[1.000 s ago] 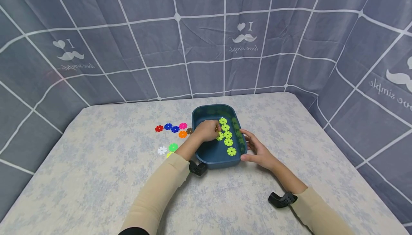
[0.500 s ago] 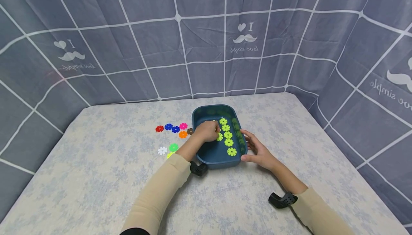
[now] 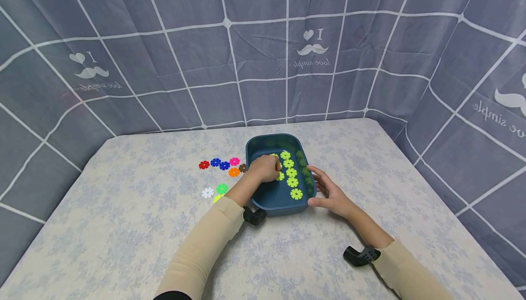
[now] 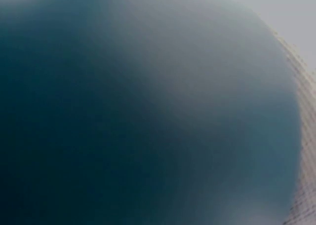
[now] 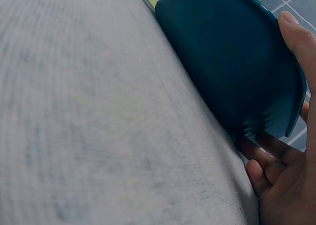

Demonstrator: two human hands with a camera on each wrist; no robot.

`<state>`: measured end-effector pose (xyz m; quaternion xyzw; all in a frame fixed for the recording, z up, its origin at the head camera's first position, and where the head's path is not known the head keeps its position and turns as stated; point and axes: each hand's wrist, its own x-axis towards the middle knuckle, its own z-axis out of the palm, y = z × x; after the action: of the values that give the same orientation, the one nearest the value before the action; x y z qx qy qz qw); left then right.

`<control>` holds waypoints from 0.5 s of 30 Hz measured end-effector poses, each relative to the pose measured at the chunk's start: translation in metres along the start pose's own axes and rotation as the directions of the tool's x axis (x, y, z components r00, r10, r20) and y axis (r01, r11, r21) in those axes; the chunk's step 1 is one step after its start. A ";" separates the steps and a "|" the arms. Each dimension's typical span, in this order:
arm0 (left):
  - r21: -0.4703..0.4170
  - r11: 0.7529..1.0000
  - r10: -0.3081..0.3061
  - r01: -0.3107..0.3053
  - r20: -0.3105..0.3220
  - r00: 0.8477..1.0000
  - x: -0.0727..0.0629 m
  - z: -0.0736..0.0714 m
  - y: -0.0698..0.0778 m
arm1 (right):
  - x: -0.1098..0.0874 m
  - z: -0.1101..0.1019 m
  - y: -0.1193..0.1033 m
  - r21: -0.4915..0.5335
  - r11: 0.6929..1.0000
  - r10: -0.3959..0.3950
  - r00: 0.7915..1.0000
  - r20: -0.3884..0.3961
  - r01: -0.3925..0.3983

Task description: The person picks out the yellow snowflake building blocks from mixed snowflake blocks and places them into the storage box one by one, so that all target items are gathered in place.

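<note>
My left hand (image 3: 265, 168) reaches into a dark teal plastic bin (image 3: 283, 209) with its fingers bent down. At its fingertips is a yellow-green snowflake disc (image 3: 280, 176), partly covered by the hand; how the fingers hold it cannot be told. More yellow-green discs (image 3: 291, 172) form a column to the right on the bin floor, and one disc (image 3: 274, 155) peeks out beyond the knuckles. My right hand (image 3: 328, 193) rests against the bin's right outer side, thumb near the front corner and fingers spread farther back. In the right wrist view, fingers (image 5: 276, 153) touch the bin wall (image 5: 222, 57).
Left of the bin lie loose discs: a red one (image 3: 204, 165), blue ones (image 3: 224, 165), pink (image 3: 234, 161), orange (image 3: 234, 172), brown (image 3: 243, 168), white (image 3: 207, 192), green (image 3: 222, 188) and yellow (image 3: 218, 198). A grey curtain (image 3: 263, 49) hangs behind the table. The left wrist view is blurred.
The disc at my left fingertips has shifted slightly toward me and left with the hand, uncovering another disc beyond the knuckles. My right hand stays put on the bin.
</note>
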<state>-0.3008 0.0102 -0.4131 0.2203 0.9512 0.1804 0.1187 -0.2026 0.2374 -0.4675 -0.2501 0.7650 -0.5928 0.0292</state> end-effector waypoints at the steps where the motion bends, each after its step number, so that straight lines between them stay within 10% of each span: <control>1: 0.001 1.000 0.000 0.000 -0.001 1.000 0.000 0.000 0.000 | 0.000 0.000 0.000 -0.001 1.000 0.000 1.000 0.000 0.000; 15: 0.024 1.000 0.020 -0.019 -0.033 0.999 0.000 0.002 -0.001 | 0.000 0.000 -0.001 -0.004 1.000 0.011 1.000 -0.002 -0.011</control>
<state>-0.3004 0.0102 -0.4149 0.2280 0.9529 0.1741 0.0985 -0.2021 0.2371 -0.4668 -0.2453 0.7676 -0.5913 0.0311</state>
